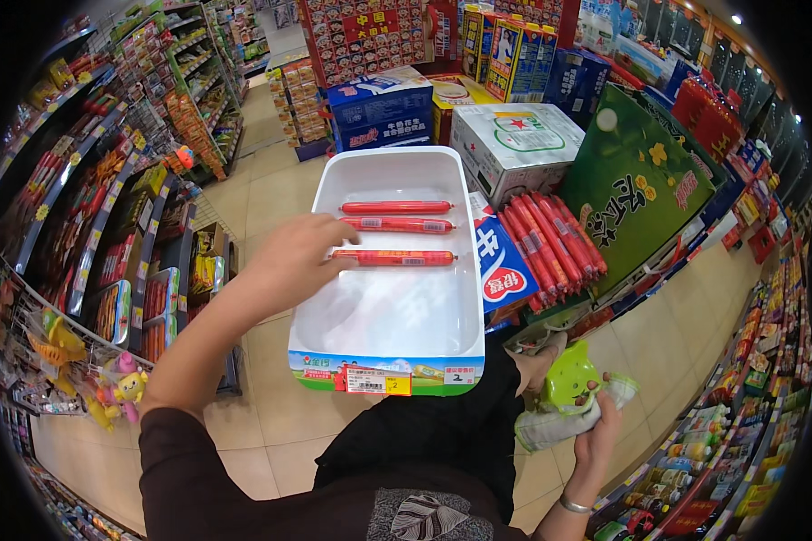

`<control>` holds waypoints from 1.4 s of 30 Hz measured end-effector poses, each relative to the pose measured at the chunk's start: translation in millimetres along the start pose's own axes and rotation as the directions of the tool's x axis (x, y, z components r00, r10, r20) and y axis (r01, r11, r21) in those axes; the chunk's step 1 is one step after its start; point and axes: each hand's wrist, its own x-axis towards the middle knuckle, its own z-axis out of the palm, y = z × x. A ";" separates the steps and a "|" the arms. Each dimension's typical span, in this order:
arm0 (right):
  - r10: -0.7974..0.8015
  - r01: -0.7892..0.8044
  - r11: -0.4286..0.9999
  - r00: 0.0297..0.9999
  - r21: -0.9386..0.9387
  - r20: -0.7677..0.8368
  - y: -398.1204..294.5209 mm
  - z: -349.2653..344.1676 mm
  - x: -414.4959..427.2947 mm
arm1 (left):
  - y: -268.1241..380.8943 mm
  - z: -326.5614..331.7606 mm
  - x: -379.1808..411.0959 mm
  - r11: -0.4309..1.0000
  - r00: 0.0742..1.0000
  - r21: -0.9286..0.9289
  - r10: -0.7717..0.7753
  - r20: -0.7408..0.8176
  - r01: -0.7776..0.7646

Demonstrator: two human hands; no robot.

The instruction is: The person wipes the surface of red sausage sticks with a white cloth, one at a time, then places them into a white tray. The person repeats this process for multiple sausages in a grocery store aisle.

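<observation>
A white plastic display tray [387, 314] with a colourful front strip is before me. Three red-wrapped sausages [396, 207] lie crosswise inside it. My left hand [298, 260] reaches over the tray's left wall, its thumb and fingers apart around the left end of the nearest sausage [402, 257]. Whether they touch it is unclear. Low on the right, my right hand [599, 419] grips a pale cloth with green edging [558, 427]. Right behind the cloth is a lime-green plastic item with ear-like tips [572, 372]; I cannot tell if my fingers hold it too.
A pile of red sausages [548, 243] lies right of the tray, beside a green carton [639, 182]. Behind stand a white carton [514, 145] and a blue drink carton [382, 108]. Snack shelves [88, 203] line the left; bottle shelves [677, 466] curve along the right.
</observation>
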 end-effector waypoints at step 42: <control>0.145 -0.190 0.978 0.922 0.092 0.359 -35.0 -43.8 -44.4 | 241.3 198.7 -29.7 0.275 0.746 -0.843 0.393 0.537 0.462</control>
